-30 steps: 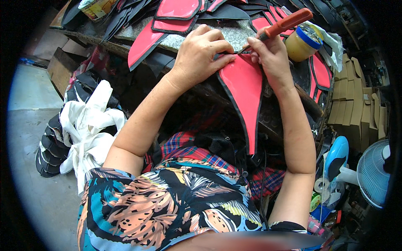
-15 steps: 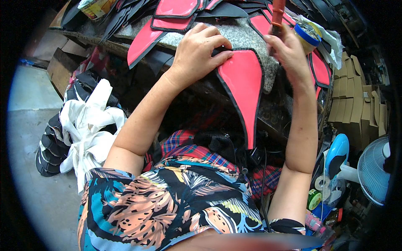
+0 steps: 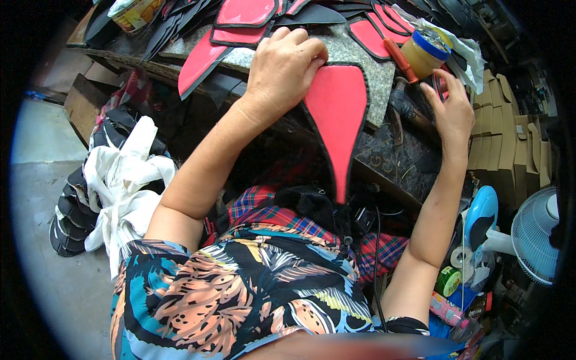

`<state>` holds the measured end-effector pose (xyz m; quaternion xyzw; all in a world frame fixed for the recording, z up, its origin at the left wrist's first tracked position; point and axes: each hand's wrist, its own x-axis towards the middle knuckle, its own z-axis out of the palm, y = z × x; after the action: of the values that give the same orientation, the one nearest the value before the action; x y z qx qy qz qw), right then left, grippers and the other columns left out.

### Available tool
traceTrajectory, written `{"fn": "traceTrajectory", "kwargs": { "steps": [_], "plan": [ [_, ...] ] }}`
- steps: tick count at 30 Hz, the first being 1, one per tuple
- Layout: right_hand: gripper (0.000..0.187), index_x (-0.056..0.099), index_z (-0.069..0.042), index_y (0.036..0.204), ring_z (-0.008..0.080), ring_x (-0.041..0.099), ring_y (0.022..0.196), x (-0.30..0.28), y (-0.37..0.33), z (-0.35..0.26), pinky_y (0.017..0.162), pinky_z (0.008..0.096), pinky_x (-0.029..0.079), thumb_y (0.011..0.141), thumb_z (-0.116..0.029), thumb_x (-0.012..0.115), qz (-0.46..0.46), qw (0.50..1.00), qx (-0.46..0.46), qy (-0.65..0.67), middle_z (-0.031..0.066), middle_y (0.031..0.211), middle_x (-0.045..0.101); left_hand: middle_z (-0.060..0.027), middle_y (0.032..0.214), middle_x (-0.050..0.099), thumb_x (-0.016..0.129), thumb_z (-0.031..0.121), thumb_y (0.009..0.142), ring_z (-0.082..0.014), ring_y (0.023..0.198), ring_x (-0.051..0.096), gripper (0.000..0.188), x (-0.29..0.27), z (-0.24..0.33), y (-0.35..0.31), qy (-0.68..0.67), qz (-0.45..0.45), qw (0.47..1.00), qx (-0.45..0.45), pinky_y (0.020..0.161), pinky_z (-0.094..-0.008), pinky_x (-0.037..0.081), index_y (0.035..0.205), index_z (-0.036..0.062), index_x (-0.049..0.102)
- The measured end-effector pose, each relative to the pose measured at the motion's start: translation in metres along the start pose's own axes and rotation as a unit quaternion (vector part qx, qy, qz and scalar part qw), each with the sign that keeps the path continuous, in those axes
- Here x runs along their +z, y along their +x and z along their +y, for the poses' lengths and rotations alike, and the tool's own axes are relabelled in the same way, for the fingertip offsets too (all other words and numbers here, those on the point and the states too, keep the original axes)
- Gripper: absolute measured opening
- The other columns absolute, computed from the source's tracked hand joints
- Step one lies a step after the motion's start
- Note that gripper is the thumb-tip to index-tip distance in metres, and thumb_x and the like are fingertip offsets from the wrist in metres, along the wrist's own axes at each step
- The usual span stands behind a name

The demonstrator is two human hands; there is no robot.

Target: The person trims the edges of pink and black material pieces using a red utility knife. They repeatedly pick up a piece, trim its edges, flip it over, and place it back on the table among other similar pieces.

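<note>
My left hand (image 3: pixel 285 69) pinches the upper left edge of a pink-red panel (image 3: pixel 337 96) with black binding. The panel tapers to a narrow tip that hangs past the bench edge toward my lap. My right hand (image 3: pixel 451 111) is open, thumb and fingers apart, with nothing visible in it. Just left of its fingertips, an orange-red tool handle (image 3: pixel 400 60) lies against a blue-rimmed jar (image 3: pixel 423 53). A hammer-like tool (image 3: pixel 414 108) with a dark head rests below that handle.
A speckled stone slab (image 3: pixel 378 84) lies on the worn bench. More pink-red panels (image 3: pixel 243 12) and dark pieces are stacked behind. A patterned tub (image 3: pixel 135 15) stands far left. Right are cardboard boxes (image 3: pixel 498 132) and a fan (image 3: pixel 533 237); left, white cloth (image 3: pixel 123 186) covers dark pieces.
My right hand has let go of the orange-red-handled tool, which now lies by the jar, and has moved right and down. The panel in my left hand has shifted slightly left and up.
</note>
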<state>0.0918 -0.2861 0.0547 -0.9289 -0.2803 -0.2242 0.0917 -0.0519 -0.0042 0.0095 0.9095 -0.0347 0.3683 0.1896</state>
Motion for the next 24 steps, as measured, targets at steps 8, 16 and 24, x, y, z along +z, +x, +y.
{"fn": "traceTrajectory", "kwargs": {
  "steps": [8,16,24],
  "plan": [
    [0.052,0.050,-0.001,0.142,0.0148,0.064,0.104,0.018,0.007,-0.065,0.093,0.0259,0.050,0.097,-0.021,0.068,-0.310,0.625,0.063,0.714,0.0082,0.116,0.067,0.0016,0.101,0.060,0.055,0.014,0.104,-0.0073,0.090,0.057,0.013,0.032,0.021,0.014,-0.535,-0.021,0.834,-0.129,0.081,-0.0220,0.048,0.112,0.0037,0.058],
    [0.033,0.051,-0.006,0.115,0.0067,0.063,0.058,0.022,-0.005,-0.069,0.043,0.0181,0.044,0.092,-0.012,0.073,-0.179,0.650,0.148,0.724,0.0045,0.087,0.070,-0.0004,0.096,0.067,0.057,0.022,0.104,-0.0071,0.084,0.066,0.020,0.021,0.024,0.010,-0.716,-0.052,0.624,-0.309,0.073,-0.0219,0.055,0.114,0.0055,0.061],
    [0.032,0.047,-0.008,0.114,0.0071,0.062,0.054,0.020,-0.007,-0.068,0.041,0.0182,0.046,0.094,-0.012,0.071,-0.153,0.636,0.156,0.740,0.0048,0.085,0.069,0.0000,0.099,0.070,0.060,0.027,0.102,-0.0044,0.080,0.065,0.030,-0.005,0.030,0.000,-0.635,-0.101,0.693,-0.326,0.068,-0.0196,0.052,0.121,0.0032,0.064]
  ]
}}
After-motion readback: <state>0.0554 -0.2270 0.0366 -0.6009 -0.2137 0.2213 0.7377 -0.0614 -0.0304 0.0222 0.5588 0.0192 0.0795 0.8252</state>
